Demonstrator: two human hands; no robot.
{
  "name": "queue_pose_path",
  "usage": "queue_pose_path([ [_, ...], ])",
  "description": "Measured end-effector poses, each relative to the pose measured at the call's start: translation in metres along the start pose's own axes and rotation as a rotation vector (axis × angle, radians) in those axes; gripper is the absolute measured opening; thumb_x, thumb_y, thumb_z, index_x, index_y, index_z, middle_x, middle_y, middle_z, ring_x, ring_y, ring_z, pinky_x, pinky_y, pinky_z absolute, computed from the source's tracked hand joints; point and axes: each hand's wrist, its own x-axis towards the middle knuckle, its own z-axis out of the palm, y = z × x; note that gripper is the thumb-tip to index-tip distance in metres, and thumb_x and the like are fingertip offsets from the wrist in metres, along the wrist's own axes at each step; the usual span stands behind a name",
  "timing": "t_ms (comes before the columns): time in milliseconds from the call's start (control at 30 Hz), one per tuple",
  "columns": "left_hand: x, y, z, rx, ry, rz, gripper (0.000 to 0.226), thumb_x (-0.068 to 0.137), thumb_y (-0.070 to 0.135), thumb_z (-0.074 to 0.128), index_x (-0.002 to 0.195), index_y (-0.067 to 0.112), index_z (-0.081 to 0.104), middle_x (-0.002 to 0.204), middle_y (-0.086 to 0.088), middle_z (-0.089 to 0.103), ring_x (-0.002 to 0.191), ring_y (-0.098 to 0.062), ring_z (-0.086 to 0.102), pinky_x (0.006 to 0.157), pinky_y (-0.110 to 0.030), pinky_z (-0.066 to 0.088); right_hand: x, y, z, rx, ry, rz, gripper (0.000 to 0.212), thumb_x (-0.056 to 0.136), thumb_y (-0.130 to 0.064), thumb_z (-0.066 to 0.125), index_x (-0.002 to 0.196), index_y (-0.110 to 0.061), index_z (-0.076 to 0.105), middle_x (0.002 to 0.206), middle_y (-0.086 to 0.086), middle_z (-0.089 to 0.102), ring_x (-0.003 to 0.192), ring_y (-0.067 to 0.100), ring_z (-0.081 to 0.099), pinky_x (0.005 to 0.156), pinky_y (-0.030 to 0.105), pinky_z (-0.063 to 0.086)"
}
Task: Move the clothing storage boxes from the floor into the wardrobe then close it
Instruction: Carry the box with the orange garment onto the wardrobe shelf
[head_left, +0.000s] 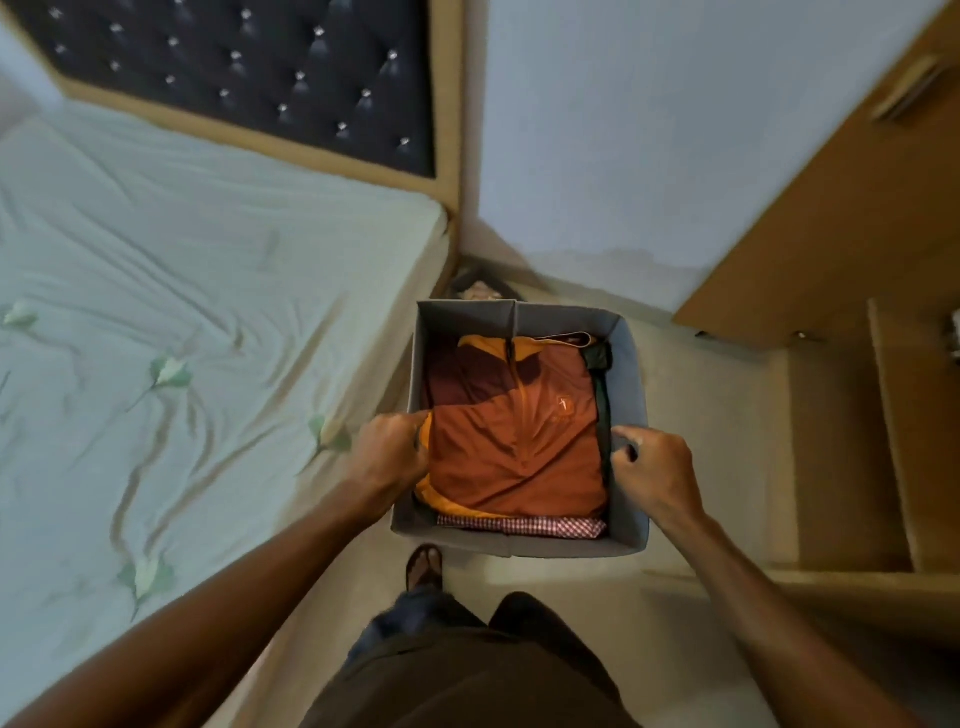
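Both hands, left hand (390, 448) and right hand (655, 470), have fingers clenched on opposite walls of the grey storage box (631, 374), probably so it stays level for the wardrobe (831, 244).

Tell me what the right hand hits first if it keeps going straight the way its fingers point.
The right hand points leftward over the rim of the grey storage box, so it would likely meet the folded orange garment first, though depth is unclear.
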Motion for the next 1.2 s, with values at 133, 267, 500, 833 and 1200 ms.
queue_pose_path([
  [133,0.075,0.042,-0.007,0.044,-0.054,0.146,0.022,0.081,0.021,0.061,0.065,0.023,0.047,0.06,0.001,0.059,0.058,-0.025,0.06,0.055,-0.034,0.05,0.028,0.027,-0.026,0.003,0.103,0.137,0.036,0.077,-0.006,0.059,0.111,-0.008,0.072,0.109,0.011,0.072,0.098,0.028,0.069,0.089,0.035,0.054],
  [267,0.144,0.099,0.008,0.063,-0.08,0.245,0.018,0.083,0.023,0.059,0.069,0.027,0.048,0.068,0.0,0.068,0.061,-0.023,0.064,0.056,-0.032,0.053,0.064,0.066,-0.058,0.015,0.156,0.262,0.032,0.074,-0.005,0.057,0.101,-0.005,0.073,0.098,0.017,0.074,0.09,0.034,0.069,0.08,0.04,0.057],
  [500,0.249,0.217,0.039,0.108,-0.065,0.348,0.009,0.085,0.019,0.058,0.081,0.021,0.066,0.075,-0.002,0.071,0.067,-0.023,0.066,0.06,-0.033,0.054,0.146,0.137,-0.123,0.018,0.254,0.34,0.041,0.076,-0.005,0.056,0.114,-0.008,0.07,0.11,0.014,0.072,0.1,0.029,0.068,0.089,0.033,0.053],
  [833,0.369,0.385,0.077,0.088,-0.117,0.549,0.02,0.093,0.023,0.053,0.096,0.014,0.071,0.091,-0.016,0.074,0.087,-0.038,0.067,0.072,-0.038,0.054,0.219,0.231,-0.206,0.069,0.365,0.577,0.043,0.085,-0.008,0.054,0.127,-0.014,0.062,0.105,0.013,0.073,0.088,0.029,0.068,0.066,0.024,0.044],
  [1200,0.468,0.573,0.131,0.102,-0.274,0.917,0.019,0.093,0.03,0.05,0.096,0.021,0.067,0.091,-0.01,0.072,0.085,-0.036,0.066,0.071,-0.036,0.055,0.23,0.319,-0.283,0.108,0.575,0.886,0.047,0.085,-0.006,0.057,0.131,-0.017,0.057,0.063,-0.001,0.062,0.049,0.004,0.046,0.047,0.018,0.033],
])
